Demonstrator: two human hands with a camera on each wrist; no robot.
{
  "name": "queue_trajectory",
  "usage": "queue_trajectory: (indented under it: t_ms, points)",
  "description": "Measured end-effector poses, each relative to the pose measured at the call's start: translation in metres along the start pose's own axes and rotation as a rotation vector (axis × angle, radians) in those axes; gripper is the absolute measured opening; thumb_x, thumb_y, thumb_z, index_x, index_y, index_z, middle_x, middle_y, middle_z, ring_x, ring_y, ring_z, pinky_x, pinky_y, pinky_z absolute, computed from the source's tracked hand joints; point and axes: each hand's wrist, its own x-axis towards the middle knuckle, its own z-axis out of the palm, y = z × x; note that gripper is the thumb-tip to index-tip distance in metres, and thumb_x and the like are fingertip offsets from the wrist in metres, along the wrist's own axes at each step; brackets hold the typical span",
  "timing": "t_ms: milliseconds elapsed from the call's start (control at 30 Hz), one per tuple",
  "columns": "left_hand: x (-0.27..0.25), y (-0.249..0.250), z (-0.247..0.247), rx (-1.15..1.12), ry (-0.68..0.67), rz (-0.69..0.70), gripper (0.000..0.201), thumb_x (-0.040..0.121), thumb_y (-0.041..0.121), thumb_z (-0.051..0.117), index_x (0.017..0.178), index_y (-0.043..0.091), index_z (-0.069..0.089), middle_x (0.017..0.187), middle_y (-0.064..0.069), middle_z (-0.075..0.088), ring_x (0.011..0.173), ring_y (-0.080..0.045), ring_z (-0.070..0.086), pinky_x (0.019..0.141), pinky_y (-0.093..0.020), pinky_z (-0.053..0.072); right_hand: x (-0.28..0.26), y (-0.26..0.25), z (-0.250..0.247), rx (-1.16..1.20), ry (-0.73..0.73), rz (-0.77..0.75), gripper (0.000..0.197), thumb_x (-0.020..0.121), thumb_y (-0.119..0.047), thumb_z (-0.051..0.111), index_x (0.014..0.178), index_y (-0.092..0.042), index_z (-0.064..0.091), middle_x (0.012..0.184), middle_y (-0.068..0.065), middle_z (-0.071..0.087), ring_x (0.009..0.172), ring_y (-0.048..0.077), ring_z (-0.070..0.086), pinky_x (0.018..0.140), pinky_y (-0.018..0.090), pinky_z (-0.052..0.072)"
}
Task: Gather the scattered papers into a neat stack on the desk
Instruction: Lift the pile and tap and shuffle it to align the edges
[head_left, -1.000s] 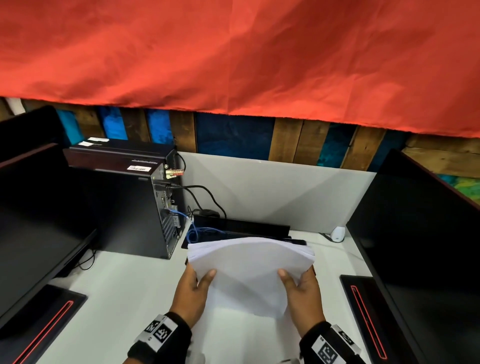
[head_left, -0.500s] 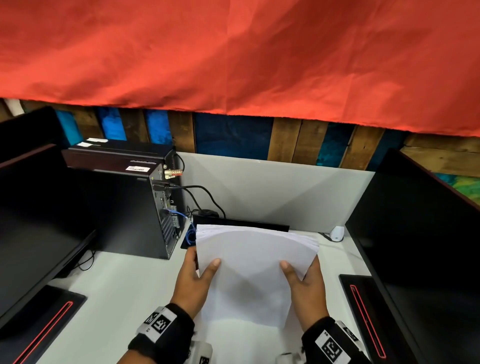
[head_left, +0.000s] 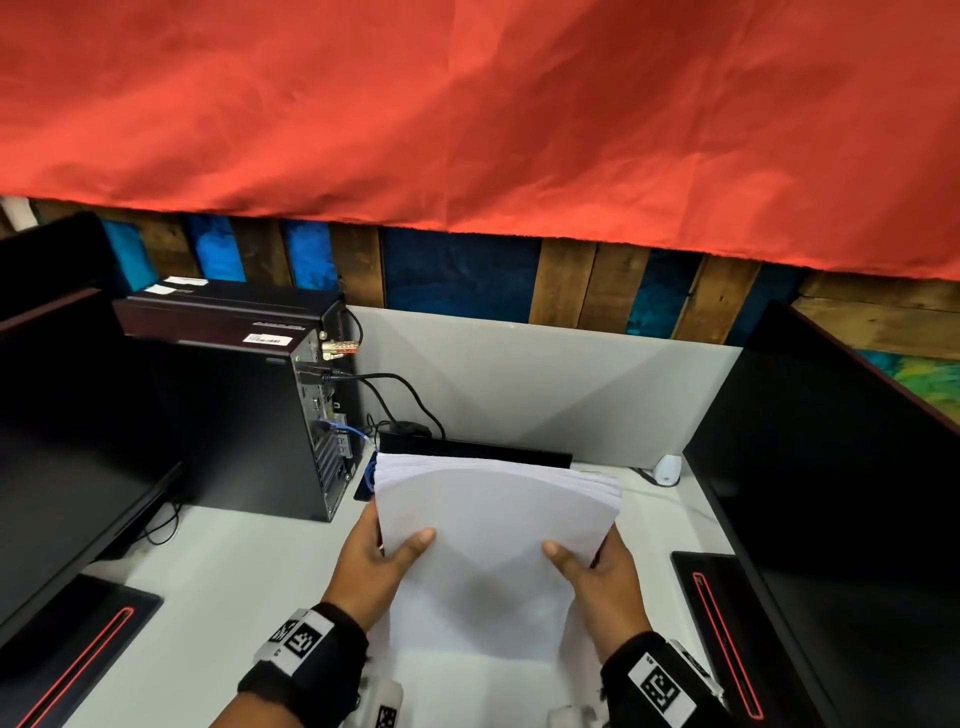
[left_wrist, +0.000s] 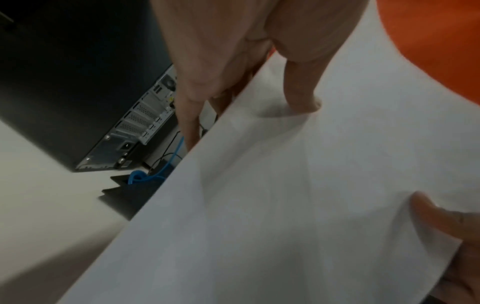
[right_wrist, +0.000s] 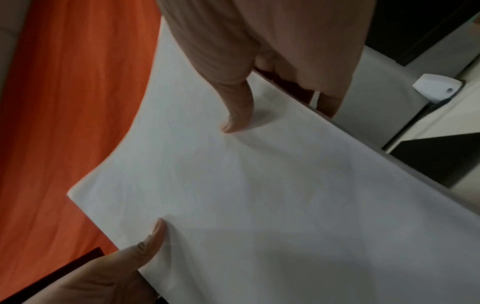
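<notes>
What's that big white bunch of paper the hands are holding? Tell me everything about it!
The stack of papers is plain white and blank, many thin sheets whose top edges fan out unevenly. It stands nearly upright over the white desk, bowed toward the viewer. The left hand grips its left edge and the right hand its right, thumbs in front, fingers behind. Whether its bottom edge touches the desk cannot be told.

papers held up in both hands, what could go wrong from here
1. The papers fan at the top edge, uneven; set down like this they may land as a skewed stack.
2. The left hand and right hand pinch only the side edges, so middle sheets might slip.
3. The blue cable and computer tower sit close behind; a sheet could catch there.
</notes>
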Motion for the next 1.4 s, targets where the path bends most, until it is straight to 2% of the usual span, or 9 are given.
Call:
queue_trajectory:
  t_ms: [67,233,467,700,1033,1133,1233,1300,1400]
  points:
    - [-0.001,-0.005,0.003,-0.01,-0.007,-0.036,0.034,0.086,0.0,0.062,0.116,0.015,0.056,0.109,-0.003,0.07,0.108,-0.026,0.065,0.071,-0.017,0.056,0.002,0.004,0.002,0.009,0.001,0.029,0.036,0.083,0.002,0.064,0.11,-0.021,0.06,0.104,0.002,0.071,0.099,0.021,0.067,0.079,0.026,0.054]
    - [0.0,0.013,0.003,-0.044,-0.002,0.006,0.032,0.089,0.005,0.058,0.116,0.023,0.057,0.111,0.002,0.07,0.101,-0.013,0.068,0.078,-0.022,0.056,0.004,-0.013,0.004,0.092,-0.02,0.002,0.027,0.085,0.0,0.062,0.106,-0.016,0.066,0.096,0.002,0.075,0.087,0.017,0.072,0.066,0.02,0.056]
    - [-0.001,0.011,-0.001,-0.065,-0.023,-0.004,0.037,0.079,0.0,0.069,0.112,0.015,0.061,0.099,0.003,0.076,0.097,-0.016,0.07,0.069,-0.019,0.056,0.001,-0.006,0.001,0.095,-0.042,-0.008,0.043,0.071,0.009,0.073,0.108,-0.012,0.064,0.093,0.002,0.075,0.079,0.008,0.073,0.059,0.012,0.053]
    - [-0.001,0.035,0.006,-0.093,-0.015,0.068,0.026,0.085,-0.001,0.062,0.104,0.016,0.065,0.091,0.012,0.077,0.085,-0.003,0.072,0.067,-0.012,0.054,0.002,-0.023,0.006,0.154,-0.027,-0.057,0.027,0.078,0.005,0.068,0.101,-0.009,0.069,0.085,-0.004,0.077,0.077,0.006,0.073,0.061,0.012,0.054]
    - [-0.004,0.016,0.002,-0.176,0.103,-0.063,0.016,0.085,-0.001,0.061,0.086,0.013,0.07,0.073,0.004,0.077,0.068,-0.014,0.071,0.057,-0.017,0.056,0.002,0.026,-0.011,-0.023,-0.089,0.093,0.04,0.063,-0.009,0.084,0.099,-0.014,0.067,0.091,0.001,0.076,0.085,0.016,0.073,0.067,0.021,0.057]
    - [-0.001,0.023,-0.005,-0.338,0.179,-0.119,0.014,0.087,0.005,0.059,0.098,0.007,0.068,0.089,-0.005,0.077,0.085,-0.024,0.071,0.076,-0.034,0.058,0.001,0.043,-0.027,-0.063,-0.076,0.154,0.077,0.03,-0.052,0.091,0.091,-0.01,0.071,0.088,0.007,0.077,0.087,0.028,0.072,0.076,0.034,0.058]
    - [0.003,0.022,-0.013,-0.465,0.215,-0.169,0.033,0.086,0.013,0.06,0.118,0.003,0.061,0.118,-0.016,0.067,0.113,-0.035,0.061,0.101,-0.054,0.043,0.001,0.047,-0.039,0.022,-0.006,0.162,0.083,0.018,-0.05,0.092,0.086,-0.007,0.071,0.087,0.013,0.076,0.08,0.029,0.072,0.073,0.035,0.057]
    - [0.004,0.024,-0.014,-0.545,0.215,-0.193,0.04,0.087,0.014,0.059,0.125,0.001,0.056,0.126,-0.018,0.063,0.12,-0.036,0.057,0.105,-0.057,0.038,0.004,0.044,-0.044,0.152,0.03,0.151,0.071,0.023,-0.037,0.095,0.082,-0.008,0.07,0.089,0.016,0.074,0.077,0.028,0.07,0.067,0.033,0.057]
    - [0.005,0.023,-0.013,-0.659,0.177,-0.225,0.041,0.092,0.015,0.052,0.131,0.004,0.051,0.132,-0.016,0.059,0.123,-0.035,0.055,0.107,-0.058,0.036,0.005,0.037,-0.041,0.435,0.037,0.174,0.048,0.054,-0.008,0.082,0.099,-0.007,0.067,0.103,0.018,0.071,0.085,0.025,0.072,0.065,0.029,0.059]
